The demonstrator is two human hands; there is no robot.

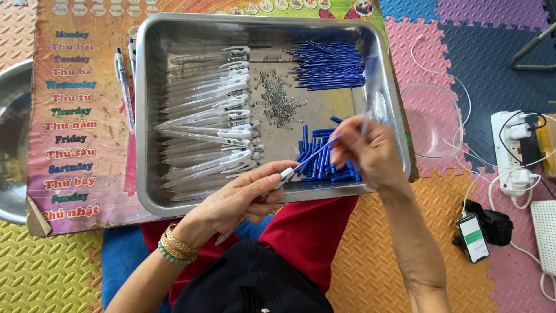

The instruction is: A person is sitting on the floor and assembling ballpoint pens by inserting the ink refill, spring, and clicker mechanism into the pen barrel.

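Left hand (240, 197): fingers pinch clear pen barrel (260, 200). Right hand (368, 152): fingertips pinch blue refill (317, 153), tip at barrel's mouth. Beneath: steel tray (152, 116) of barrels, springs (279, 98), caps (324, 165).

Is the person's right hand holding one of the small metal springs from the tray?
No, the right hand pinches a blue refill, feeding it into the pen barrel held by the left hand.

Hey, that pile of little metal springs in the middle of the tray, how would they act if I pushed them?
The springs look tiny and thin, so probably very light. Lying tangled in a heap, they would likely snag together, drag as a clump or scatter across the smooth metal tray.
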